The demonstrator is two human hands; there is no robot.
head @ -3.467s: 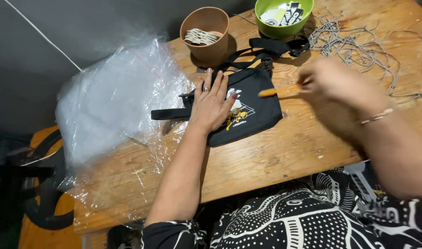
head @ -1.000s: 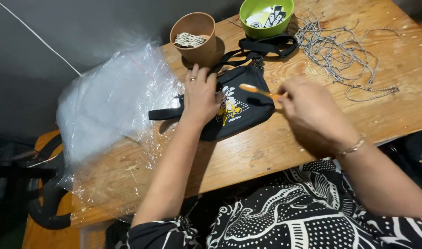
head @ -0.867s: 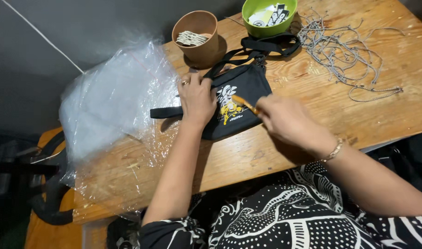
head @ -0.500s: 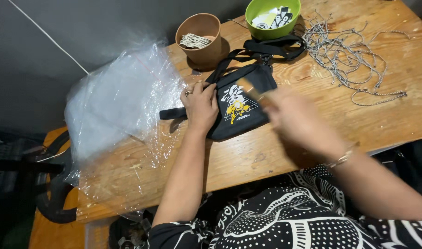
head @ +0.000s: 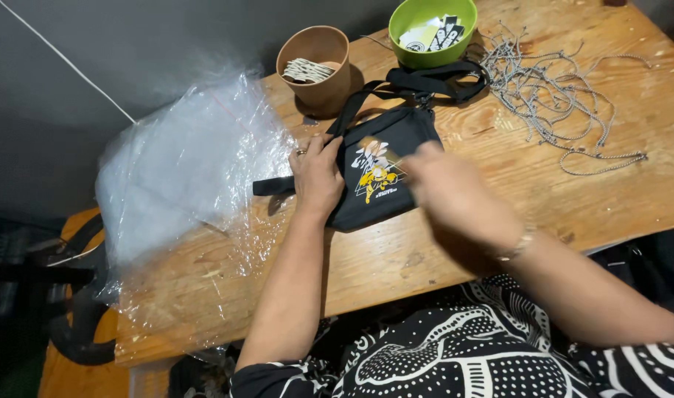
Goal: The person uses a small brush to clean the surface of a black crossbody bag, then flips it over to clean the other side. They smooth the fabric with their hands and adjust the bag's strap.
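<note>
Black soft fabric, the small bag lies flat at mid-frame on the desk, likely light and floppy, so your left hand presses its left edge open-palmed while your blurred right hand hovers, grip unclear.

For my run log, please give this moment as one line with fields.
left hand: flat on black pouch | right hand: over pouch, blurred, grip unclear | nearby: brown cup, green bowl, bead chains, plastic bags
</note>
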